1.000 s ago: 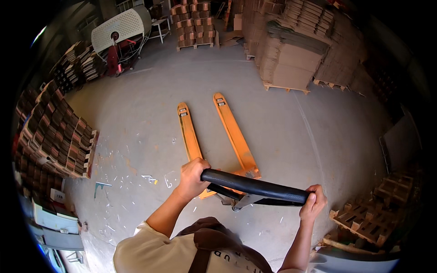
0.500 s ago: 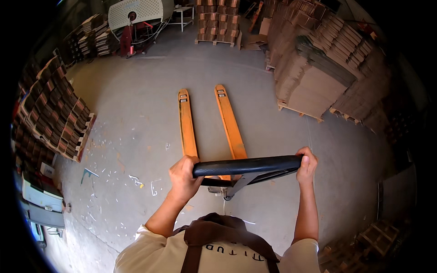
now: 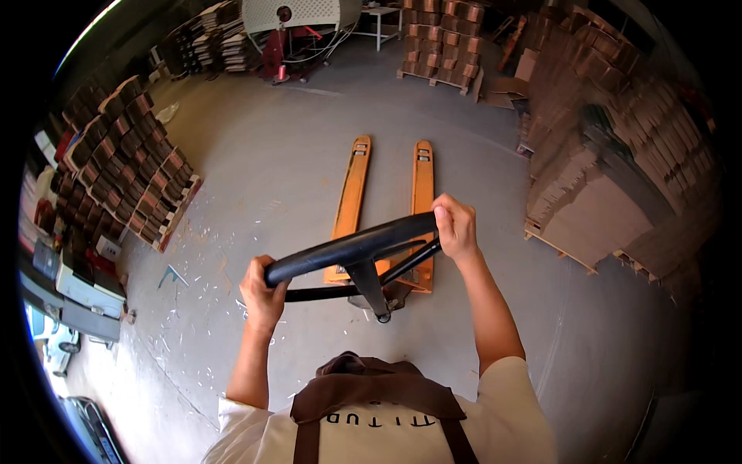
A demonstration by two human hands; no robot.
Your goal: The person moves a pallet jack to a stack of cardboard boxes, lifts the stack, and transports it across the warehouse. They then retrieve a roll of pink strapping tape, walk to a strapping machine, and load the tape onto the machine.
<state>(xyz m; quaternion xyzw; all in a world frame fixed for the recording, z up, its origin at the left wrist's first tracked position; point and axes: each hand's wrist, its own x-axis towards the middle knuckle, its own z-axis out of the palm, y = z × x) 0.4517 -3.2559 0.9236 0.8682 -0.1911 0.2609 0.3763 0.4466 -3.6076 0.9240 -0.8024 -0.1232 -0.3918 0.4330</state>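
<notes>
Pallet jack (image 3: 423,197): yellow, on the concrete floor (image 3: 495,325) ahead of the person, both forks pointing away.
Left hand (image 3: 263,294): closed round the left end of the black handle (image 3: 352,247).
Right hand (image 3: 456,226): wrapped on the right end, which stands farther from the body, so the bar lies aslant.
Step in hand: I judge it to be two-handed steering of the pallet jack.
Next move: in my judgement, it calls for a firm hold at both ends and slow, even force, with the fork tips watched.
Left edge: bundled cardboard (image 3: 127,158) on a wooden pallet (image 3: 183,213), well apart from the left fork (image 3: 352,193).
Right edge: a tall cardboard stack (image 3: 591,205), also on a pallet; I note its near corner as the likeliest snag in a right swing.
Far edge: a bundled stack (image 3: 440,42) beyond the fork tips, beside a machine with a white perforated guard (image 3: 301,14).
Room: floor shows on both sides and ahead; pale scraps (image 3: 179,276) lie leftward, a possible wheel nuisance.
</notes>
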